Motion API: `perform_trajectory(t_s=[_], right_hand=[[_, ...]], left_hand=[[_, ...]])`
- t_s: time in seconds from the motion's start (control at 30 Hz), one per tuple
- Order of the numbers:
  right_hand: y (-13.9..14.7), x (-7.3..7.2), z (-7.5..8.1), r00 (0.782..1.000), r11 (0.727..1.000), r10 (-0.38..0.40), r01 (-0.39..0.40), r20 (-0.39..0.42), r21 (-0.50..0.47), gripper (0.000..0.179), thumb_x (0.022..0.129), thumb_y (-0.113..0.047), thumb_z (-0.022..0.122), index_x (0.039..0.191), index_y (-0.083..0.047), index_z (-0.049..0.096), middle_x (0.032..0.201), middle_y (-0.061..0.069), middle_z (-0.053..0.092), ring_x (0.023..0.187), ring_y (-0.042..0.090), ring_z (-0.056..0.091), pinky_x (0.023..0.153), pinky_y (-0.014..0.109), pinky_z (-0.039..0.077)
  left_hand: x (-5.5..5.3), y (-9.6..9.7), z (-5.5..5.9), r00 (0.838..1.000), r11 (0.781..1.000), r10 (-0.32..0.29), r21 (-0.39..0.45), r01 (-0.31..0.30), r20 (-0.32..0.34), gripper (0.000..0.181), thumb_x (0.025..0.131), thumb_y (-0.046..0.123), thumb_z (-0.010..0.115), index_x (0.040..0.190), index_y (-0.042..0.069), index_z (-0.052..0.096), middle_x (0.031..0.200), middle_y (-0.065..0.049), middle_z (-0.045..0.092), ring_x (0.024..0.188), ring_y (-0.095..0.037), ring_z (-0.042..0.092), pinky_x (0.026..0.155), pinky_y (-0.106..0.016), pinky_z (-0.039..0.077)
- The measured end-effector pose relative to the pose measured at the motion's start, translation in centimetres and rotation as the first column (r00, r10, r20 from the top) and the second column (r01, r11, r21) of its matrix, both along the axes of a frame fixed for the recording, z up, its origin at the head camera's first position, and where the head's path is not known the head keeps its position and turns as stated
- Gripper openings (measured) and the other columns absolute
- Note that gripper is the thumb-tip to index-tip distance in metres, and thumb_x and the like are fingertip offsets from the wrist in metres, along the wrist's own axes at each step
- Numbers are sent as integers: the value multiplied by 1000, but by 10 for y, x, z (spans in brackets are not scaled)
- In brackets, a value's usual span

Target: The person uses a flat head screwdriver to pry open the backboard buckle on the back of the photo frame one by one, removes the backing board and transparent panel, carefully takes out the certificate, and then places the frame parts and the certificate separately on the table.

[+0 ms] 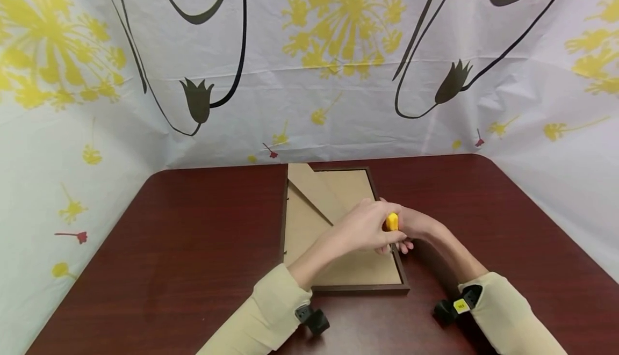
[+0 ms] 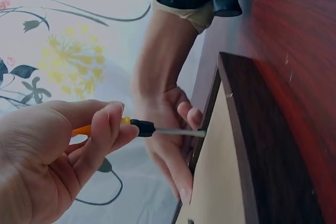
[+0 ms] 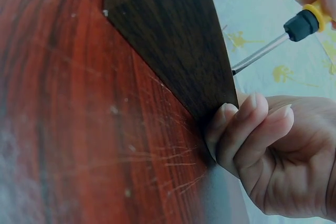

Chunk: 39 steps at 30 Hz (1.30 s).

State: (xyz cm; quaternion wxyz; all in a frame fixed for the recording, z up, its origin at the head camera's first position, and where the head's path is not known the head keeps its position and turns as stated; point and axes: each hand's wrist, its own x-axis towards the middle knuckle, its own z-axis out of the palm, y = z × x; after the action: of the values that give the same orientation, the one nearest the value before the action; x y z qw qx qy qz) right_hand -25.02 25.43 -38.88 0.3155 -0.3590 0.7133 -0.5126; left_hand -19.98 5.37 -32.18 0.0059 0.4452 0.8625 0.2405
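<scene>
Left hand (image 1: 362, 227) pinches the screwdriver (image 1: 392, 221), tip at the inner edge of the frame (image 1: 360, 290), near 3 o'clock. Right hand (image 1: 417, 226) grips that same side, fingers curled. The frame lies back-up on the table (image 1: 217, 237), flap (image 1: 317, 191) at 11 o'clock.

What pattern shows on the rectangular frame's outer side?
The rectangular dark brown frame has streaky wood-grain there, clearest in the right wrist view.
</scene>
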Motion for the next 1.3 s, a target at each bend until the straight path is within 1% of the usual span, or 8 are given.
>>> perform_trajectory(t_s=[0.17,0.27,0.47,0.63,0.77,0.87,1.03,1.3], right_hand=[[0,-3,-1,992,989,122,-125,-35,-74,89,110,-47,17,76,19,65,65,24,67,38,18,56,37,26,47],[-1,-4,-2,991,988,132,-134,-36,-71,92,111,-45,11,75,18,66,63,24,66,37,22,55,38,24,48],[0,-7,-4,985,978,165,-171,-59,-120,69,112,-27,27,78,18,67,66,30,64,38,28,59,37,29,49],[-2,-2,-1,999,999,-21,22,-35,27,65,114,-26,24,90,19,65,67,17,70,41,11,60,38,25,48],[-5,6,4,971,951,-238,237,-16,200,53,111,-19,40,148,17,26,62,13,65,39,11,57,39,23,46],[-8,10,7,941,898,-339,332,-28,289,79,108,-14,49,158,3,-10,58,11,61,39,13,56,40,25,46],[-11,12,10,919,844,-388,385,-69,373,81,109,-24,49,159,0,-10,56,10,60,39,14,55,41,28,48],[-12,12,8,903,814,-421,419,-87,403,94,104,-40,56,159,-2,-10,53,10,59,36,13,53,41,29,47]], left_hand=[[1,6,-1,997,1000,-2,4,3,-78,16,94,24,73,92,13,62,67,12,54,62,-1,54,59,-10,39],[2,7,-4,999,999,18,41,-16,-52,16,93,24,75,92,13,63,69,12,56,61,1,53,59,-10,39],[4,5,-10,999,991,38,127,-41,21,19,91,25,79,91,12,65,70,12,58,60,3,53,59,-9,41],[6,-3,-14,981,969,23,237,-69,193,21,91,21,78,85,10,60,66,6,62,54,4,57,57,-12,47],[7,-14,-16,923,946,-15,304,-111,383,19,93,19,76,86,9,61,65,-2,66,49,-3,61,52,-20,52],[7,-23,-18,916,943,-9,308,-125,401,15,94,22,75,91,10,66,68,-1,66,51,-5,62,52,-22,52],[6,-39,-19,927,926,-18,356,-127,376,11,96,19,73,102,10,71,73,-8,70,52,-10,63,52,-22,50],[-2,-73,-25,888,815,-81,543,-202,453,7,92,6,73,97,3,69,81,-15,71,57,-19,68,57,-35,59]])
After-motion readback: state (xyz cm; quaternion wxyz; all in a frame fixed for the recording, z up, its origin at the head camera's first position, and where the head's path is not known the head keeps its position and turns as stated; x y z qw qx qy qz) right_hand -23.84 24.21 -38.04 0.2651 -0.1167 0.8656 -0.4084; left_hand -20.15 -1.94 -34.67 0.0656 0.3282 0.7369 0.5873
